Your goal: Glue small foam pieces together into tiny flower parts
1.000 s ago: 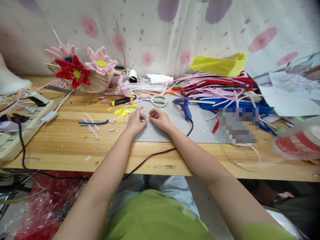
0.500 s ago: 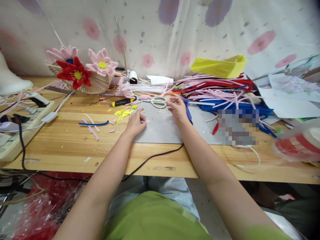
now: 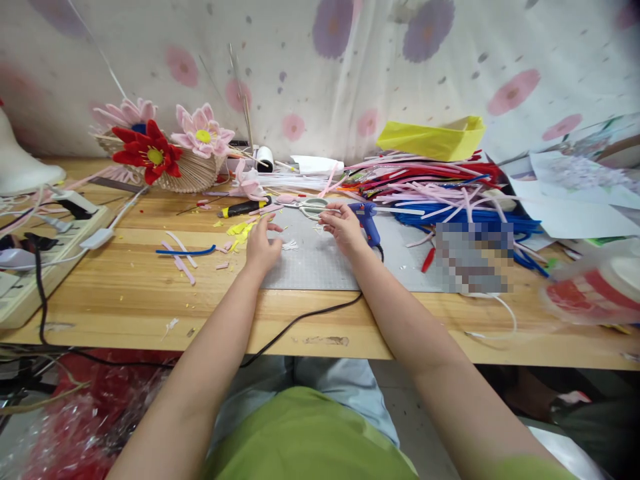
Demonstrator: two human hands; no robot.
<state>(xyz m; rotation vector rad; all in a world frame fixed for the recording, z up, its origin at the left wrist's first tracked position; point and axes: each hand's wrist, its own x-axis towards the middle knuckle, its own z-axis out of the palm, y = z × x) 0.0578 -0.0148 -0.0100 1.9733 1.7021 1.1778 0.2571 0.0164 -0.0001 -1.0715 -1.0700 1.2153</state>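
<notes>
- Grey cutting mat (image 3: pixel 320 267): left hand (image 3: pixel 261 245) rests palm-down, fingers loosely spread, holding nothing.
- Right hand (image 3: pixel 340 225): fingers pinched on scissors (image 3: pixel 313 206), wrist raised.

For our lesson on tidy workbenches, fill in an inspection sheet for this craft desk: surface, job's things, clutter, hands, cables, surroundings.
Surface: wooden table with grey cutting mat.
Job's things: small white piece on the mat; scissors; blue glue gun.
Clutter: pipe-cleaner pile, yellow scraps, utility knife.
Hands: left hand beside the white piece; right hand by the scissors; grip unclear.
Cables: black cord over the table edge; power strip.
Surroundings: floral cloth, craft flowers.
</notes>
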